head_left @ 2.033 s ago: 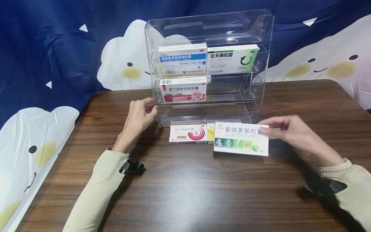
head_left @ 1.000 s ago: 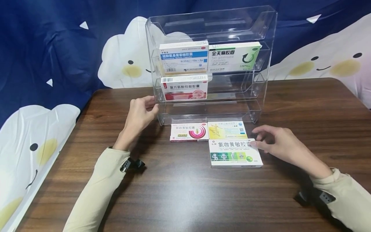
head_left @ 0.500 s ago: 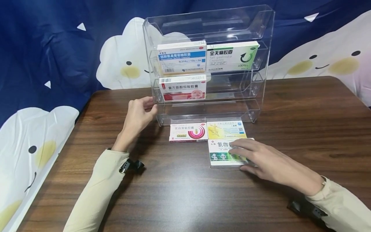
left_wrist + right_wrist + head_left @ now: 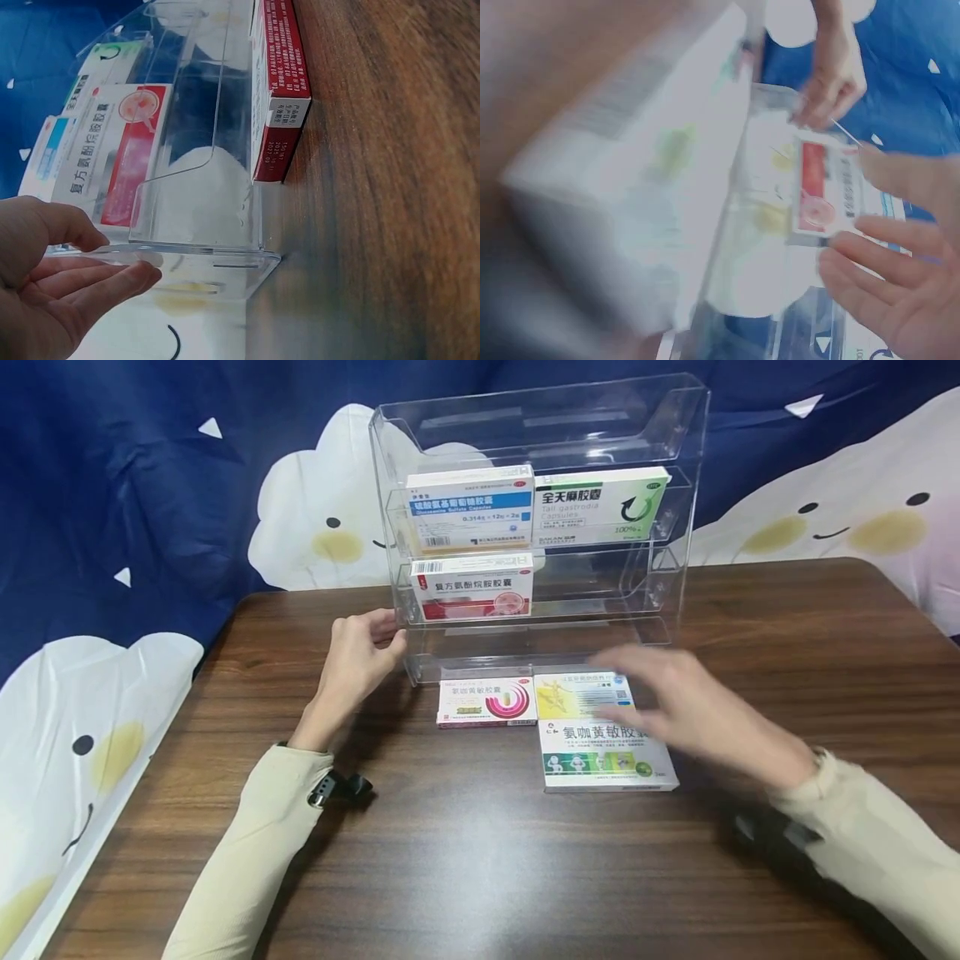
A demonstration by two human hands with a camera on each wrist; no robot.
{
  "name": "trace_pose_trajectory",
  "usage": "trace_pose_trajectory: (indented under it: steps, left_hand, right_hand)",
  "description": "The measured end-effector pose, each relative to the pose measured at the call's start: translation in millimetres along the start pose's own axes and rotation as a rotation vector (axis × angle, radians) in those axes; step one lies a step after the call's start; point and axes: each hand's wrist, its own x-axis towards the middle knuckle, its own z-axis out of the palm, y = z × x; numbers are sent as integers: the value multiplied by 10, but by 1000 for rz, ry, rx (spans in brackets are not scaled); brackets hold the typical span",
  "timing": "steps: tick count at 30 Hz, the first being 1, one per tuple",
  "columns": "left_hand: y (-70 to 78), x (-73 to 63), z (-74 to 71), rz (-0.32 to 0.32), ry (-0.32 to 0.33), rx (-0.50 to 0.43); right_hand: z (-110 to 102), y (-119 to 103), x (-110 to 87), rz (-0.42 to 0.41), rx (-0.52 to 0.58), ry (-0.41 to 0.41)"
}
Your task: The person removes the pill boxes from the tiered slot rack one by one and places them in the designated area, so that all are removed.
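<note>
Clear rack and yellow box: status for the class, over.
Left hand pinches clear rack. Right hand holds nothing. Yellow box in front of rack, partly hidden by right hand.

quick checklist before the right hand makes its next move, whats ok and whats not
1. Left hand gripping the clear rack: ok, it pinches the side edge.
2. Right hand free: ok, it holds nothing.
3. Yellow box in full view: not ok, the right hand covers part in the head view.
4. Right hand touching the yellow box: cannot tell, motion blur.
5. Pink-ringed box uncovered: ok, lying flat on the table.
</note>
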Motion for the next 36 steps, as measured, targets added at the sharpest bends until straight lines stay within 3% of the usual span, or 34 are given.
trace_pose_trajectory:
  steps: [6, 12, 20, 27, 36]
  left_hand:
    - [-23, -12, 3, -3, 2, -2]
    - [-20, -21, 7, 6, 7, -7]
    - [-8, -8, -5, 18, 5, -7]
    - [-18, -6, -8, 23, 10, -9]
    - [-16, -3, 3, 42, 15, -5]
  right_hand:
    - [-56, 90, 696, 284, 265, 172]
    - [125, 214, 1114, 386, 307, 220]
    - [252, 274, 1258, 401, 362, 232]
    - [279, 279, 1295, 386, 321, 223]
    - [207, 265, 1269, 390, 312, 301]
